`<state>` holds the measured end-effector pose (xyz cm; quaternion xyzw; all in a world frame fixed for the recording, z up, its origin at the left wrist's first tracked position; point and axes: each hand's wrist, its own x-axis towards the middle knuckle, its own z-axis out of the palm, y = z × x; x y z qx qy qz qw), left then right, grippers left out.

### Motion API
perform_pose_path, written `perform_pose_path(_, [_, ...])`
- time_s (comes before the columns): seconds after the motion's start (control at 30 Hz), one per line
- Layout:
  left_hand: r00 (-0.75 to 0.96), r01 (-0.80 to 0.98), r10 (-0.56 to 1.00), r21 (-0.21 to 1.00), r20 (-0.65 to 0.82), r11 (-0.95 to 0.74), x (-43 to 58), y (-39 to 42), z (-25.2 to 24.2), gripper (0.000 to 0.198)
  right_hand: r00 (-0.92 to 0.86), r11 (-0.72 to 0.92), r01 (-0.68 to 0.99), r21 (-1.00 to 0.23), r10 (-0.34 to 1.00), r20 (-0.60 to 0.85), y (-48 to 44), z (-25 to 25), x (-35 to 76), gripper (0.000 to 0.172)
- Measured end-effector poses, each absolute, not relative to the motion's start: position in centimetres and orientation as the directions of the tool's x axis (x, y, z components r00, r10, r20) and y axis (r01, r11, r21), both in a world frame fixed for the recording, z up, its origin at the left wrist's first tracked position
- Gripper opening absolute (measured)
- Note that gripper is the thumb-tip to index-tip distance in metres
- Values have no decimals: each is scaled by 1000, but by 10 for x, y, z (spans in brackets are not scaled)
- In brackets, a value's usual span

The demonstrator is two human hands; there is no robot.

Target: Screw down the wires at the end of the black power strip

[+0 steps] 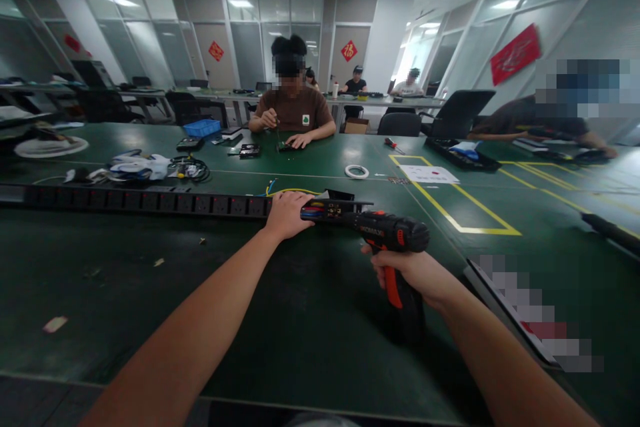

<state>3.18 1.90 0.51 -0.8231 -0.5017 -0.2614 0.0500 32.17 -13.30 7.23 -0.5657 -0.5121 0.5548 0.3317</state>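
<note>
A long black power strip [200, 205] with a row of sockets lies across the table from the left. My left hand [289, 215] is closed over it near its right end, fingers wrapped over the far side. Beside that hand, the end of the strip lies open, showing coloured wires [313, 211]. My right hand [407, 270] grips the handle of a black and orange cordless drill [390, 230]. The drill points left, its nose at the open end of the strip; whether the bit touches a screw cannot be made out.
The green table [295, 320] has yellow tape outlines [490, 232] on the right. Beyond the strip are a white tape roll [357, 172], bundled cables [190, 169], a screwdriver [393, 144] and a blue basket [202, 127]. A person [295, 110] works opposite; another leans in at right.
</note>
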Motion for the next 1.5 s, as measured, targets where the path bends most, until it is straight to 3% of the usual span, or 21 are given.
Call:
perform_pose_path(0.1, [360, 852, 798, 179, 483, -493, 32, 20, 4, 65, -136, -258, 193, -947, 948, -286, -132, 70, 322, 46])
perform_pose_path(0.2, [366, 852, 801, 176, 473, -493, 32, 19, 4, 68, -163, -239, 198, -951, 948, -272, -132, 70, 322, 35])
perform_pose_path(0.37, [364, 856, 810, 179, 459, -486, 30, 18, 4, 91, -191, -222, 222, -949, 945, -266, -134, 75, 321, 23])
perform_pose_path(0.57, [377, 868, 793, 115, 479, -482, 33, 14, 5, 74, -176, -235, 213, -948, 946, -274, -134, 76, 321, 23])
perform_pose_path(0.67, [346, 870, 808, 158, 477, -466, 37, 12, 6, 73, -180, -233, 190, -954, 947, -267, -135, 77, 321, 23])
perform_pose_path(0.83, [329, 865, 813, 192, 480, -464, 35, 13, 6, 54, -191, -231, 204, -951, 944, -270, -136, 78, 321, 21])
perform_pose_path(1.2, [372, 851, 796, 166, 478, -498, 31, 15, 4, 74, -173, -234, 215, -948, 946, -272, -133, 75, 321, 21])
perform_pose_path(1.5, [384, 847, 784, 151, 489, -509, 30, 18, 1, 73, -175, -232, 213, -949, 947, -271, -135, 78, 321, 23])
